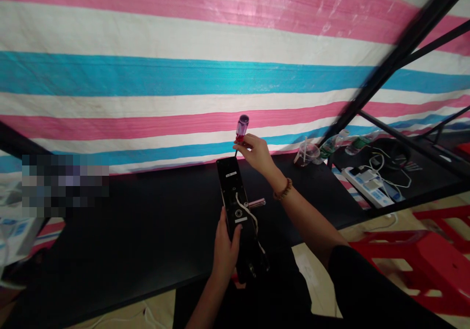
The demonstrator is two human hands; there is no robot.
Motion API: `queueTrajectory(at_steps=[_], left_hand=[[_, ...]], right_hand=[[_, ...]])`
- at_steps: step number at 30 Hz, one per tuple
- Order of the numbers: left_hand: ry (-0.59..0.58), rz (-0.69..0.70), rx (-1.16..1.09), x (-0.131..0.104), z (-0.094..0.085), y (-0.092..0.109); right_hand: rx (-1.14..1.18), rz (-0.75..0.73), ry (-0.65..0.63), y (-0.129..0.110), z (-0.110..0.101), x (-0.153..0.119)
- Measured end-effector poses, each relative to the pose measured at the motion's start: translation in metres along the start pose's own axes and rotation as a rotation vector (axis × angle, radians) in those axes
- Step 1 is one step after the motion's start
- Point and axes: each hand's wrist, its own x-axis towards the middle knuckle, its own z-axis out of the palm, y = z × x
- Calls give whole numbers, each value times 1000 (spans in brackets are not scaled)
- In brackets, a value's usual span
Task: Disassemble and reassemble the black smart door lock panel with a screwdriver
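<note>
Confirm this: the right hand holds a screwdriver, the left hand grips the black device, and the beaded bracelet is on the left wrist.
The bracelet is on the right wrist, as the head view shows. The right hand does hold the screwdriver, the left hand the device.

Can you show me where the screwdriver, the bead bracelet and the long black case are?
Screwdriver (242, 126): head view, on its clear purple handle.
Bracelet (288, 189): head view, on its beads at the right wrist.
Case (229, 183): head view, on its face, near the top end.

Matt black tabletop (147, 231); screwdriver handle (243, 125) glossy, seemingly plastic.
</note>
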Motion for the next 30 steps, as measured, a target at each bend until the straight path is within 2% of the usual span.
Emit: queueTrajectory(at_steps=[6,12,16,21,28,30], left_hand=[[17,20,10,0,1,0],[26,39,-3,0,0,-1],[19,40,-4,0,-1,-1],[18,26,-31,0,-1,1],[13,9,-53,1,-1,2],[21,8,-53,1,-1,2]], right_hand=[[85,-11,-35,-9,8,-1],[14,-38,49,-16,15,-5],[31,31,102,-16,15,-5],[166,101,91,-12,17,-7],[192,233,290,-13,25,-9],[231,252,308,-11,24,-11]])
